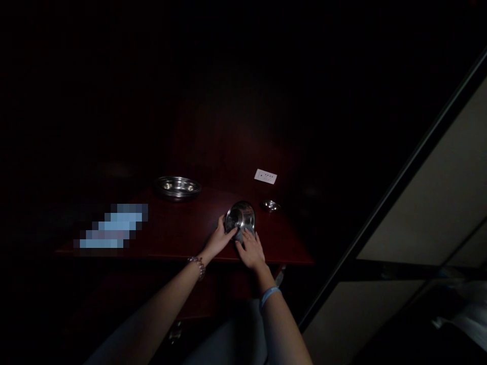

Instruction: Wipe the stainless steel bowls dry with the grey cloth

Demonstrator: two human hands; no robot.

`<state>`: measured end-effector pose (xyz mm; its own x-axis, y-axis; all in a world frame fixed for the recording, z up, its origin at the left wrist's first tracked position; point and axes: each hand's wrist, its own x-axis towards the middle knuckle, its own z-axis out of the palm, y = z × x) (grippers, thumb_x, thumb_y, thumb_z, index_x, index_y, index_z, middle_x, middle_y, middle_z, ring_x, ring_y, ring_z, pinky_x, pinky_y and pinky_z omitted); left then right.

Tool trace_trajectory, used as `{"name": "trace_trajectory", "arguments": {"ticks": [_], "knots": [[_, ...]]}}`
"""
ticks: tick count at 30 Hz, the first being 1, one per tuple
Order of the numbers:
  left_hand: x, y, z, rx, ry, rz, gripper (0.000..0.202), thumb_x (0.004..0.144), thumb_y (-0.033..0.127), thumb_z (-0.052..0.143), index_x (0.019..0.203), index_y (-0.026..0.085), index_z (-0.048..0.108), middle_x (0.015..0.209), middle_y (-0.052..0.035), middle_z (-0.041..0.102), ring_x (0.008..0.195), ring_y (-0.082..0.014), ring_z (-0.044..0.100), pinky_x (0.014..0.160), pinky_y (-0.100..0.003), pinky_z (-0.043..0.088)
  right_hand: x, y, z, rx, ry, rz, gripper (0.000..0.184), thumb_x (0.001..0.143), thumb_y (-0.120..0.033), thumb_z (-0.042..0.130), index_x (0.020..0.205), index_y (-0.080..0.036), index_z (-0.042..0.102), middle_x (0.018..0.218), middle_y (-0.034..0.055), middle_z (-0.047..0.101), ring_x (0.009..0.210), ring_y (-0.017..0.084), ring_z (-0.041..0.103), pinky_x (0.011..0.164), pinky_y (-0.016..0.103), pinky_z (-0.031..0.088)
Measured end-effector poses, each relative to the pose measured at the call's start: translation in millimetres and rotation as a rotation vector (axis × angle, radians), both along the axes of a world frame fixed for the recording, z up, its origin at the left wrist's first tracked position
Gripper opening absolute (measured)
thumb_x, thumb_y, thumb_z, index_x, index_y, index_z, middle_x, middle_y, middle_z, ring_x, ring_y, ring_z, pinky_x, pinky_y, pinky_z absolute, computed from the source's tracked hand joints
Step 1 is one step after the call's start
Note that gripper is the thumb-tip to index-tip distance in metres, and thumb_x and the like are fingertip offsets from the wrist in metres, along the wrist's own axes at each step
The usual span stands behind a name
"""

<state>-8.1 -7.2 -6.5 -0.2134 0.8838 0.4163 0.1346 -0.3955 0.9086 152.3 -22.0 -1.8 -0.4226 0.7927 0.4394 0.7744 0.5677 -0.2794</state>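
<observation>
A shiny metal bowl point(243, 213) is tilted over the front part of a dark red table, its hollow facing me. My left hand point(219, 239) grips its left rim, with the thumb reaching over the inside and the fingers hidden behind. On the near right side, my right hand point(251, 248) bends its fingers over the bowl's edge. A dull grey patch shows by the right fingertips; whether it is a cloth or a reflection, I cannot tell. Just right of the bowl sits a small metal dish point(271, 206).
Stacked round metal plates point(178, 187) stand at the back left of the red table point(171, 230). A white printed card point(265, 176) is behind the small dish. Something pixelated, pale blue point(114, 228), lies at left. A dark slanted frame edge point(380, 213) borders the right side.
</observation>
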Motion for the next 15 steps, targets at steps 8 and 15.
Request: {"name": "trace_trajectory", "arguments": {"ticks": [8, 15], "knots": [[1.0, 19.2, -9.0, -0.111, -0.009, 0.074, 0.034, 0.080, 0.032, 0.055, 0.109, 0.015, 0.058, 0.118, -0.0161, 0.067, 0.115, -0.0278, 0.061, 0.101, -0.039, 0.042, 6.5, 2.1, 0.1, -0.024, 0.048, 0.119, 0.049, 0.092, -0.025, 0.047, 0.141, -0.028, 0.046, 0.144, 0.0027, 0.052, 0.141, 0.019, 0.035, 0.120, 0.047, 0.015], [-7.3, 13.7, -6.1, -0.038, -0.504, 0.022, 0.040, 0.080, 0.043, 0.059, 0.108, 0.014, 0.062, 0.113, -0.0133, 0.069, 0.110, -0.0251, 0.063, 0.102, -0.041, 0.044, 8.2, -3.6, -3.1, 0.045, 0.443, 0.145, 0.045, 0.092, -0.027, 0.042, 0.135, -0.027, 0.053, 0.138, 0.0023, 0.056, 0.131, 0.017, 0.047, 0.116, 0.039, 0.029]]}}
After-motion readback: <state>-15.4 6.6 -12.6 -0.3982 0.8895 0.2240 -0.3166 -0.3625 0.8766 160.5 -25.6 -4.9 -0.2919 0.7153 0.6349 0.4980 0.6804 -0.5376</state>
